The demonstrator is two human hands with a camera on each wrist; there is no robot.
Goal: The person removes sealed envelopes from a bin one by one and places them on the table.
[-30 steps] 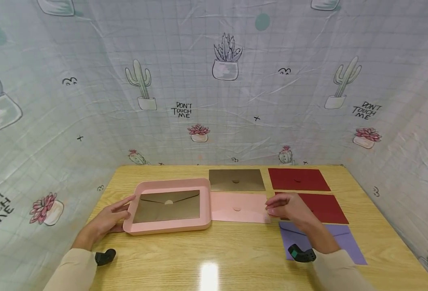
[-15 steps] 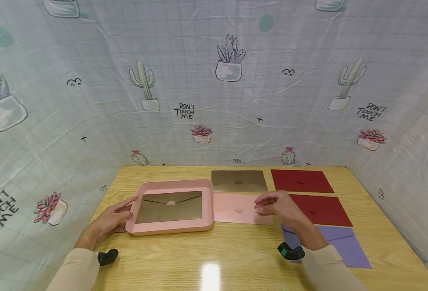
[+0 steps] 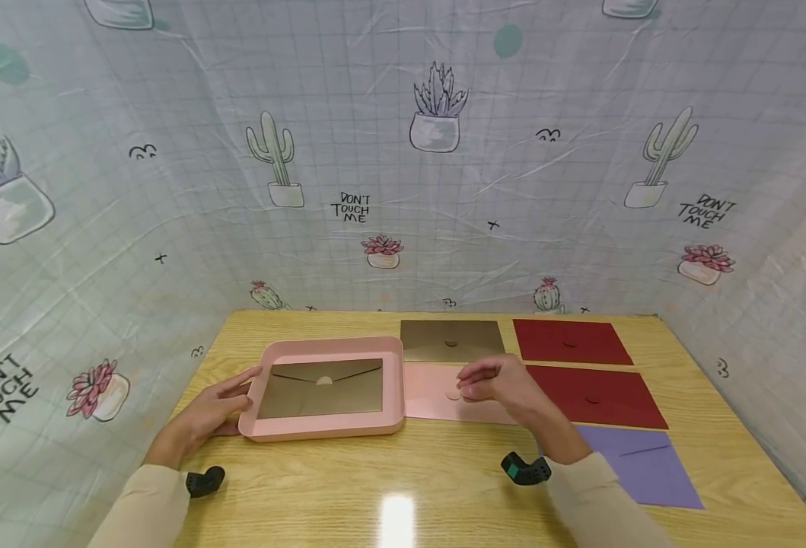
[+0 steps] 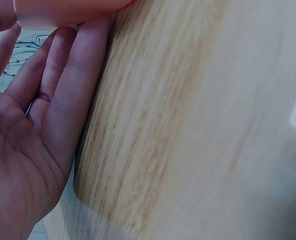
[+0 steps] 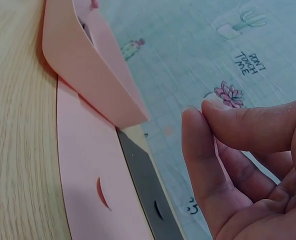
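My left hand (image 3: 207, 415) grips the left edge of a pink tray (image 3: 334, 348) in the head view. In the left wrist view, the fingertips (image 4: 63, 50) pass behind the tray's wall. A bronze envelope (image 3: 348, 397) lies in the tray, its flap lines and tab showing. Over a pink envelope (image 3: 425, 390) flat on the table hovers my right hand (image 3: 501, 384), fingers loosely curved near the envelope's tab. The right wrist view shows the thumb close to the forefinger (image 5: 198, 145), with nothing visible between them.
Behind the pink envelope lies another bronze envelope (image 3: 437, 339). To the right are two red envelopes, the rear one (image 3: 560, 335) and the nearer one (image 3: 622, 392). A purple envelope (image 3: 649, 472) lies partly under the right forearm. Patterned cloth (image 3: 444, 190) encloses the wooden table (image 3: 320, 495).
My right hand has moved left, from the pink envelope's right edge to above its middle. The left hand and tray hold their place. The view has shifted slightly.
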